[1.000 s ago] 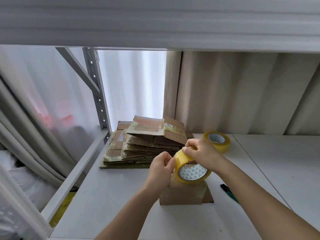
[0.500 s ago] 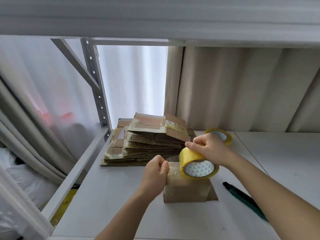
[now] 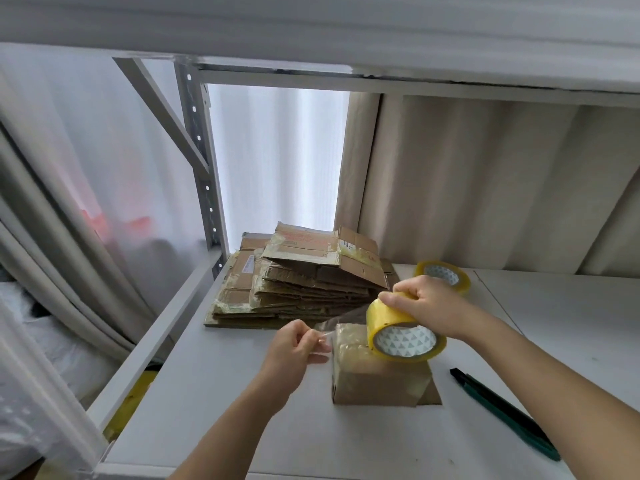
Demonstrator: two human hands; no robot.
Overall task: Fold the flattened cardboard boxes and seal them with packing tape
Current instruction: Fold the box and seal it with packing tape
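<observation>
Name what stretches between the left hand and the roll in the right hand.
In the head view, a clear tape strip runs from the left hand to the tape roll gripped by the right hand.

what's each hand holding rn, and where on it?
Right hand grips the yellow tape roll over its top rim. Left hand pinches the free end of the clear tape strip pulled from it.

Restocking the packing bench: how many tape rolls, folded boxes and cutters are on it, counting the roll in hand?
Yellow packing tape rolls: 2, one gripped by the right hand at, one spare
Folded cardboard box: 1
Green utility knife: 1
Total: 4
The stack of flattened boxes can't be counted.
</observation>
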